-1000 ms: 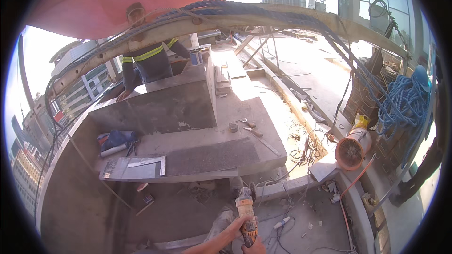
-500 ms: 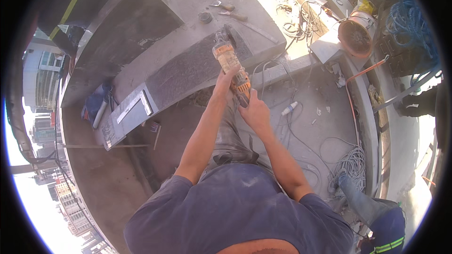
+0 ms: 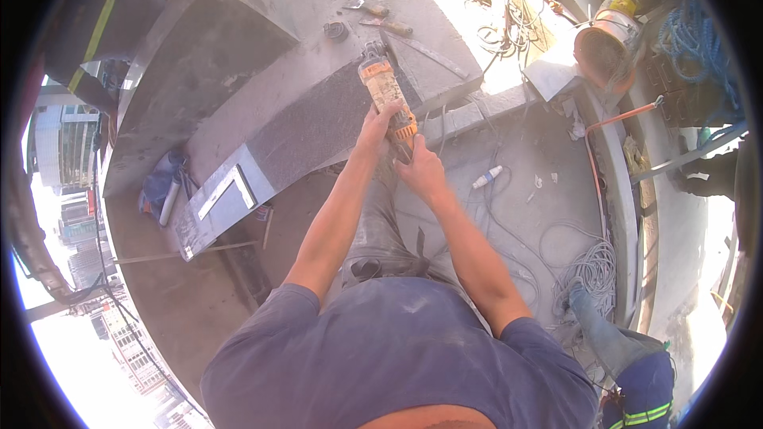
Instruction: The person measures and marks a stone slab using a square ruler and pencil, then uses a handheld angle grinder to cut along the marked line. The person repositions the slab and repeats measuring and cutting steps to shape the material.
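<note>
My left hand [image 3: 378,124] is closed around the body of a dusty orange angle grinder [image 3: 384,85], and my right hand [image 3: 420,165] grips its rear end lower down. The grinder's head is over the right end of a dark grey slab [image 3: 311,113] on the concrete ledge; whether it touches the slab I cannot tell. Just beyond lie trowels [image 3: 384,25], a long straight bar [image 3: 429,57] and a small round object [image 3: 335,29]. A metal square [image 3: 214,194] lies on a lighter sheet at the slab's left end.
A co-worker's striped sleeve [image 3: 99,36] is at upper left, another person's legs [image 3: 596,322] at lower right, dark boots [image 3: 699,175] at right. Cables [image 3: 588,266] cover parts of the floor. A cylindrical fan [image 3: 602,56], blue rope [image 3: 691,40] and blue bag [image 3: 159,187] surround the ledge.
The view has tilted sharply down since a second ago. The grinder has moved up onto the dark slab, held in both hands; over the last half second it shifted only slightly.
</note>
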Tool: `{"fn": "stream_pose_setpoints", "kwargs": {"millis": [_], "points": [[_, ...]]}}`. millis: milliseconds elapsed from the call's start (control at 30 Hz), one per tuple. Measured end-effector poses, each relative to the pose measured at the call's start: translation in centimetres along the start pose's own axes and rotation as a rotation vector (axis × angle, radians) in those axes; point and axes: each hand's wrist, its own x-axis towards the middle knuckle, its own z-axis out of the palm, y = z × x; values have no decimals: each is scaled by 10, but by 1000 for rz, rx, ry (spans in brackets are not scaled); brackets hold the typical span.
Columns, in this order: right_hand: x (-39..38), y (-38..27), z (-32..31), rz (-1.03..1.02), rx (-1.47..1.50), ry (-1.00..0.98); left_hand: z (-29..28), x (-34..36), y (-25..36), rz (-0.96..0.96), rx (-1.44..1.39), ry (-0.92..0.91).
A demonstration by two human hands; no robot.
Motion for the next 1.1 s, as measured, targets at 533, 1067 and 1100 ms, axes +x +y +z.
{"fn": "stream_pose_setpoints", "kwargs": {"millis": [533, 1067, 1100], "points": [[70, -36, -10, 7, -185, -80, -18, 122, 56, -18, -60, 222], [72, -40, -13, 73, -213, -116, -23, 134, 44, -65, -101, 205], [73, -40, -12, 69, -217, -111, -23, 135, 44, -68, -113, 204]]}}
